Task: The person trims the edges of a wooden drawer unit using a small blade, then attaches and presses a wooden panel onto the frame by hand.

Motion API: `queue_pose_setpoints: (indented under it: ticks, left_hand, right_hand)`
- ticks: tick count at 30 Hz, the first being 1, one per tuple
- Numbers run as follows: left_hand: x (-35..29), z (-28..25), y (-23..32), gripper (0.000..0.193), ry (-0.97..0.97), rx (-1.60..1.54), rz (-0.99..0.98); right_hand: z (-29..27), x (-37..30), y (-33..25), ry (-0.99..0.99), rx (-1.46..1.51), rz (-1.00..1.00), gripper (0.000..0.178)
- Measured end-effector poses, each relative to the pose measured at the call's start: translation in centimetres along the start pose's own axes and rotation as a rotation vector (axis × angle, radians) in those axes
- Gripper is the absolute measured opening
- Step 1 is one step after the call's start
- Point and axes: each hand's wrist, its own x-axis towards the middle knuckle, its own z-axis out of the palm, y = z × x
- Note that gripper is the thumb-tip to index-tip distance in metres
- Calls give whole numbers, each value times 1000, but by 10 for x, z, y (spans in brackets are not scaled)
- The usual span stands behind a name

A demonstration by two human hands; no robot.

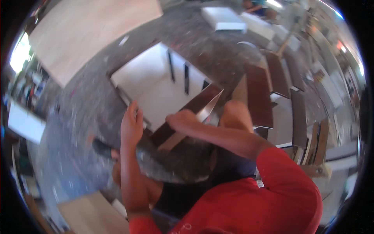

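A cabinet box [156, 80], white inside with dark brown edges, lies on the floor before me. Dark drawer runners [186, 78] line its far inner wall. Across its near right side a drawer [202, 98] with a dark brown front stands tilted. My right hand [183, 120] is closed over the upper edge of that drawer, its fingertips partly hidden. At the cabinet's near left edge is my left hand [132, 123], fingers pointing up and slightly apart. Whether it touches the edge is too blurred to tell.
Dark brown drawers [259, 95] stand in rows by my right knee. Beyond the cabinet lie a large pale board [93, 33] and a white box [224, 18]. Another person [255, 7] sits far back. A white panel [26, 121] stands far left; a plywood piece [91, 214] lies near left.
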Motion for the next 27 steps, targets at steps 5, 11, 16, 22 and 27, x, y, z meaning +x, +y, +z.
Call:
queue_pose_setpoints:
  ticks: [5,11,16,22,27]
  left_hand:
    - [14,16,11,44,27,30,-109]
    - [-11,-1,1,41,25,46,-174]
    - [-13,-13,11,42,14,-16,-181]
    - [2,30,6,42,-33,-51,-74]
    - [-6,25,9,43,-165,50,-110]
  right_hand:
    - [32,21,-53,-43,-44,-147,19]
    - [4,2,26,-10,-54,40,22]
    - [-28,-16,74,218,-76,135,20]
    - [32,23,-67,-168,-62,-18,18]
    - [1,8,-32,-42,38,-14,17]
